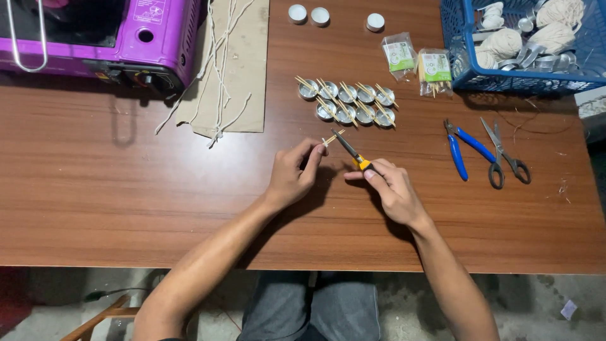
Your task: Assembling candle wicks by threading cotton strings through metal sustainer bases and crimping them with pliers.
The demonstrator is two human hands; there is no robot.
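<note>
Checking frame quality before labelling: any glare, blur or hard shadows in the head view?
Head view: sharp overall; soft sheen on the wooden table at left; the left hand and right hand cast dark shadows beneath them; the yellow-handled cutter reads clearly; the floor below the table is dim.

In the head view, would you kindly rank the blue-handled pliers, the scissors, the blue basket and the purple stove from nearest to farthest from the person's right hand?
From the right hand, which holds a yellow-handled cutter:
1. Blue-handled pliers, just to its right on the table.
2. Scissors, right of the pliers.
3. Blue basket, at the far right corner.
4. Purple stove, far left corner, across the table.
</note>
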